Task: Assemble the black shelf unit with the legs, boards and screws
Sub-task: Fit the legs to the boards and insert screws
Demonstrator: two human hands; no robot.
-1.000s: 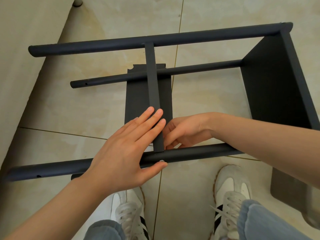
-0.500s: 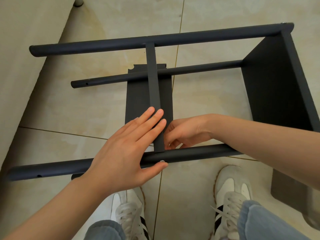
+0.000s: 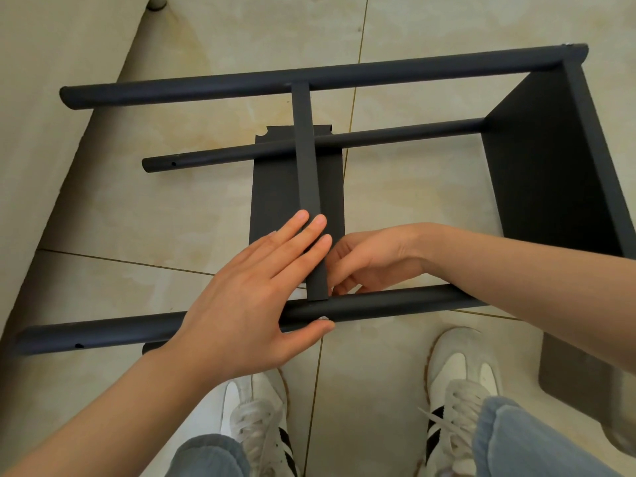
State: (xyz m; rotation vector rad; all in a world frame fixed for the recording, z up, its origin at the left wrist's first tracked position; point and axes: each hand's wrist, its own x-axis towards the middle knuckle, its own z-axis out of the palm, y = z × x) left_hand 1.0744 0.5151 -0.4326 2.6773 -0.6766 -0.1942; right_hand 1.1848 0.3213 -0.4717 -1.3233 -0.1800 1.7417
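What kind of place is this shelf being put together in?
Probably a room in a home: glossy beige floor tiles, what looks like a beige sofa along the left, and the shelf frame lying on the floor.

Matt black legs [image 3: 309, 79], glossy floor tiles [image 3: 413, 187]

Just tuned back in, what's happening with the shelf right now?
A person stands over the black shelf unit, which lies on its side on the tile floor. The left hand presses flat, fingers straight, on the edge of the middle board, thumb beside a screw head in the near leg. The right hand reaches in from the other side, fingers curled where that board meets the leg; what they hold is hidden. An end board already joins the legs at the right.
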